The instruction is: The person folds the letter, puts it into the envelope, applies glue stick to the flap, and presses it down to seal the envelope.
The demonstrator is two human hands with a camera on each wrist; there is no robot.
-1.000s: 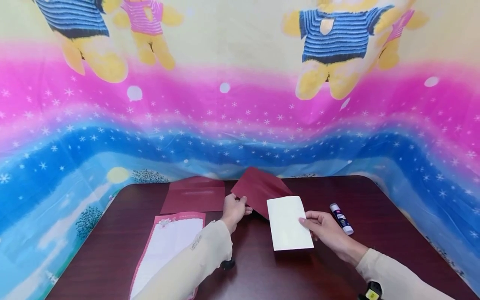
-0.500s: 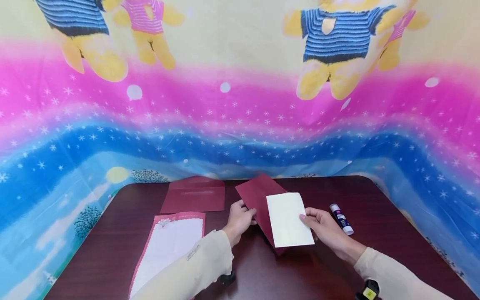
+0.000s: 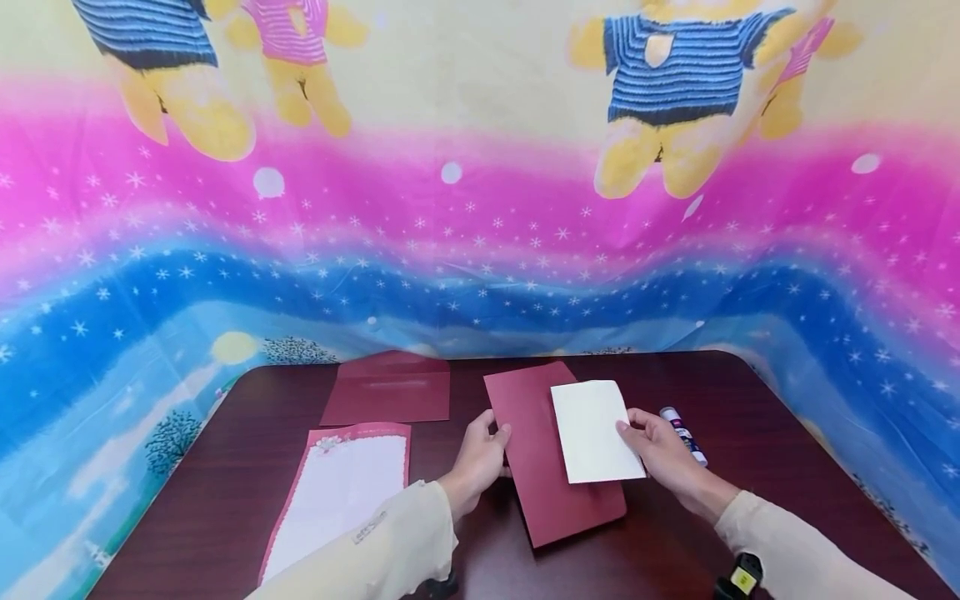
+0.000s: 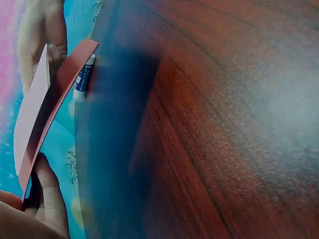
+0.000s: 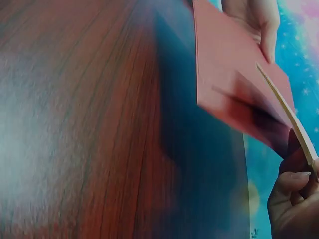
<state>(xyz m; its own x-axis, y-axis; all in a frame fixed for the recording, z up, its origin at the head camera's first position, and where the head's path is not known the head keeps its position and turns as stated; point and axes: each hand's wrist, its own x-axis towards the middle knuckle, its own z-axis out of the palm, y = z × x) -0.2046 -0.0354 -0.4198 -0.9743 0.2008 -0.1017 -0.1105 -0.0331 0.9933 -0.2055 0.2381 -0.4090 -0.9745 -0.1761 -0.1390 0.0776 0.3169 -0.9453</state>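
My left hand [image 3: 478, 462] pinches the left edge of a dark red envelope [image 3: 528, 467], held tilted over the table. In front of it my right hand [image 3: 667, 454] grips a cream folded paper [image 3: 596, 429] by its right edge, thumb on top. The paper overlaps the upper right of the envelope in the head view. From the left wrist, the paper [image 4: 32, 109] and the envelope [image 4: 60, 94] show nearly edge-on with a gap between them. The right wrist view has the paper [image 5: 284, 104] as a thin edge beside the envelope's face [image 5: 224, 55].
A second red envelope [image 3: 390, 400] lies flap up at the back left. Nearer stands out a red-bordered letter sheet [image 3: 337, 492], partly under the left sleeve. A glue stick [image 3: 678, 429] lies behind the right hand. A printed cloth [image 3: 480, 208] hangs behind the table [image 3: 780, 475].
My left hand has drawn the red envelope nearer and turned it more upright, its lower end swinging toward me. My right hand has shifted slightly right and up with the folded paper.
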